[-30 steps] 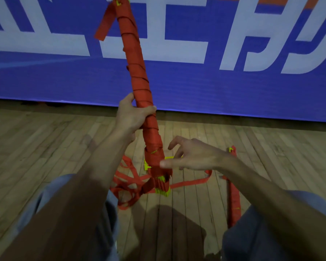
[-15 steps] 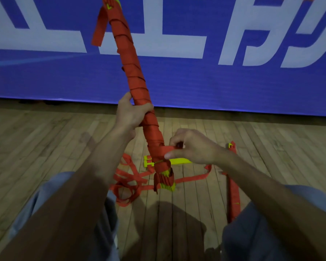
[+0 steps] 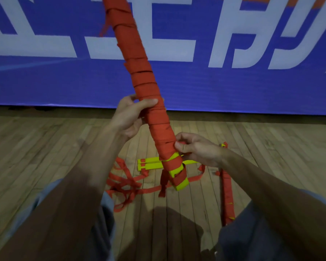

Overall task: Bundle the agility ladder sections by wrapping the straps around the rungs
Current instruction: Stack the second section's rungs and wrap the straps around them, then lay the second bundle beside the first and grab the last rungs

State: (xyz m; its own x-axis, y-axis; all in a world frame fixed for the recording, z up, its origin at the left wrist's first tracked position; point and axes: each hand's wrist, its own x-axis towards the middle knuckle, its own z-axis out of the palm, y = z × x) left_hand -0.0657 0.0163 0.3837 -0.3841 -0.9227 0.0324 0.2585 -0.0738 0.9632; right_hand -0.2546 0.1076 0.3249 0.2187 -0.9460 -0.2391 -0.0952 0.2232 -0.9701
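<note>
Left hand [image 3: 129,114] grips wrapped bundle [image 3: 143,80] mid-length; right hand [image 3: 195,147] pinches strap [image 3: 182,143] lower on bundle, above yellow rungs [image 3: 179,176].

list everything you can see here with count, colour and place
floor: 1, brown wood planks, below
banner: 1, blue with white characters, behind
held bundle: 1, red, yellow showing at lower end, tilted, centre
second bundle: 1, red, on floor, right
loose strap: 1 tangle, red, floor, lower centre
bare rungs: count unclear, yellow, floor behind held bundle
legs: 2, grey-blue cloth, bottom
left hand: grips held bundle mid-length
right hand: fingers pinch wrapping strap beside held bundle
</note>
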